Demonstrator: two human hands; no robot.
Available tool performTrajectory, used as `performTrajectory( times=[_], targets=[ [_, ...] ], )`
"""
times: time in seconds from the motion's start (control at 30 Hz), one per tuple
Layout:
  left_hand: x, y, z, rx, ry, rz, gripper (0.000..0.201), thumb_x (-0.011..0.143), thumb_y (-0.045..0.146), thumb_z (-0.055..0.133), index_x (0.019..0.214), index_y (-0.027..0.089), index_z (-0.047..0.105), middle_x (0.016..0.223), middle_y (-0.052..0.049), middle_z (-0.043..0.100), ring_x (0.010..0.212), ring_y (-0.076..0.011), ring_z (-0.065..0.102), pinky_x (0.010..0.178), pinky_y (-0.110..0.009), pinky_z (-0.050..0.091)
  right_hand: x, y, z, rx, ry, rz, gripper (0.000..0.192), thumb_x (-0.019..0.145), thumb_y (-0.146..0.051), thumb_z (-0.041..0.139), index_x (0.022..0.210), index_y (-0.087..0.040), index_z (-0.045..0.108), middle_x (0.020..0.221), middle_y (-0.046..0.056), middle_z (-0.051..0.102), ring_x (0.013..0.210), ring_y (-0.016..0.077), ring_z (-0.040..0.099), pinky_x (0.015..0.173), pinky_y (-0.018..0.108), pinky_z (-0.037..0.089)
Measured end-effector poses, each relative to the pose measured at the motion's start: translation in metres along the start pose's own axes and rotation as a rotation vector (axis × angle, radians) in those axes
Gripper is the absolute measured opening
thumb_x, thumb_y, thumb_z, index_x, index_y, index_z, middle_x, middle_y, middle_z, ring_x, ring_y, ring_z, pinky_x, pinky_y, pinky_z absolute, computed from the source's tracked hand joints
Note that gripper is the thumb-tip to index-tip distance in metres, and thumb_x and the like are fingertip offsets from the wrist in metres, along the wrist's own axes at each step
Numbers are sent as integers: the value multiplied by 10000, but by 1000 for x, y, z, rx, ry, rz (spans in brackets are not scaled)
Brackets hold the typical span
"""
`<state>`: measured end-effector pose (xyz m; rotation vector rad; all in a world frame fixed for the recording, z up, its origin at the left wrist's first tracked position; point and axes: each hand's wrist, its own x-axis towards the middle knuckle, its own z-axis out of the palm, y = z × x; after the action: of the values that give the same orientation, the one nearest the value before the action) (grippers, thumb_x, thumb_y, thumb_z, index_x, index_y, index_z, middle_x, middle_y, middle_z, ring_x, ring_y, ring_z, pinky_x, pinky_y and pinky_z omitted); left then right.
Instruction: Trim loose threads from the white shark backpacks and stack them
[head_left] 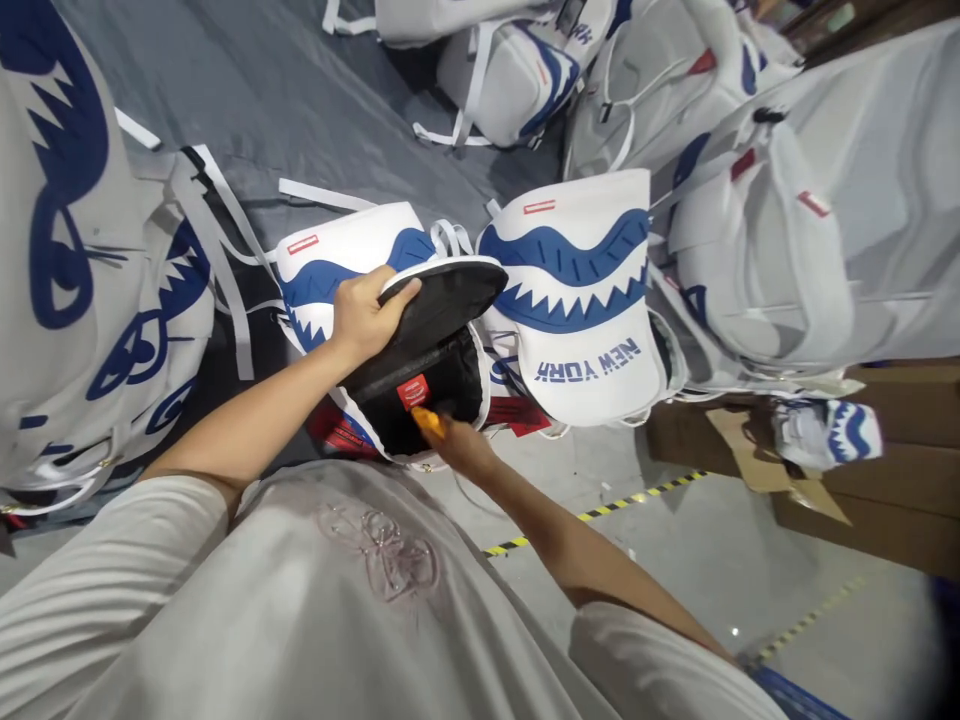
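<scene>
1. At the tabletop's (225,90) near edge: open bag (375,400), black lining showing.
2. Left hand (367,315): grip pinching raised flap (454,295). Slack fingers could drop it over the opening.
3. Right hand (466,450): grip closed on orange item (429,422), blurred, by red label (412,391). Careless jab could snag lining.
</scene>
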<state>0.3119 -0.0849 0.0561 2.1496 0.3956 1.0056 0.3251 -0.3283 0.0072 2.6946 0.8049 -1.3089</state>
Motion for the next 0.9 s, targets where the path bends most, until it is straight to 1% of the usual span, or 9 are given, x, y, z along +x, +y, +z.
performTrajectory(
  times=[0.1, 0.23, 0.4, 0.47, 0.57, 0.7, 0.73, 0.8, 0.9],
  targets=[
    [-2, 9, -1, -29, -17, 57, 589, 940, 684, 454, 617, 192, 453, 545, 28, 421, 515, -102, 407, 551, -271, 315, 35, -18, 11, -120, 179, -60, 419, 1039, -398, 423, 1308, -97, 537, 1023, 215, 712, 988, 335, 704, 851, 414, 516],
    [-4, 7, -5, -21, 6, 80, 563, 939, 649, 499, 621, 189, 445, 558, 40, 376, 517, -93, 360, 545, -268, 301, 73, -30, 36, -100, 270, -290, 419, 1023, -367, 476, 1354, -116, 527, 1105, 182, 711, 1015, 274, 691, 885, 322, 474],
    [-6, -12, -13, 60, 146, -67, 605, 920, 717, 467, 622, 196, 391, 593, 41, 307, 560, -98, 319, 543, -272, 269, 93, -18, 62, 177, 504, -32, 474, 1077, -415, 313, 1363, -83, 494, 1058, 161, 717, 959, 263, 693, 779, 281, 451],
    [-7, -16, -13, 88, 162, -78, 601, 923, 709, 471, 624, 198, 372, 605, 40, 283, 570, -98, 305, 550, -275, 259, 98, -14, 65, 288, 546, -12, 464, 1072, -438, 335, 1342, -100, 502, 1031, 137, 719, 957, 260, 690, 774, 271, 438],
    [-8, -17, -9, 87, 157, -61, 590, 930, 686, 485, 622, 199, 362, 611, 40, 274, 573, -99, 296, 557, -279, 250, 105, -10, 61, 469, 546, 30, 470, 1059, -466, 348, 1332, -114, 499, 1044, 133, 712, 969, 259, 682, 795, 281, 445],
    [-10, -18, -6, 64, 156, -52, 597, 920, 688, 502, 608, 195, 375, 590, 45, 287, 561, -95, 283, 550, -281, 238, 106, -5, 46, 659, 554, 172, 547, 1072, -408, 154, 1381, -51, 430, 1214, 209, 653, 1127, 252, 638, 876, 307, 478],
    [-11, -19, -6, 61, 159, -58, 598, 916, 690, 505, 607, 194, 382, 585, 47, 289, 559, -95, 284, 548, -281, 238, 103, -5, 42, 660, 551, 157, 549, 1071, -376, 128, 1394, -37, 415, 1255, 219, 633, 1172, 240, 619, 907, 300, 475],
    [-12, -20, -5, 47, 155, -73, 595, 910, 696, 508, 611, 194, 398, 585, 47, 294, 561, -97, 297, 550, -280, 247, 92, -5, 32, 629, 510, 69, 499, 1070, -361, 209, 1381, -58, 455, 1251, 197, 647, 1180, 228, 621, 931, 279, 470],
    [-13, -19, -2, 14, 103, -76, 587, 910, 707, 495, 628, 196, 426, 597, 41, 301, 573, -106, 338, 565, -276, 274, 68, 0, 7, 388, 288, -121, 399, 1019, -423, 451, 1266, -143, 592, 1109, 150, 713, 1069, 275, 672, 879, 308, 492]
  ],
)
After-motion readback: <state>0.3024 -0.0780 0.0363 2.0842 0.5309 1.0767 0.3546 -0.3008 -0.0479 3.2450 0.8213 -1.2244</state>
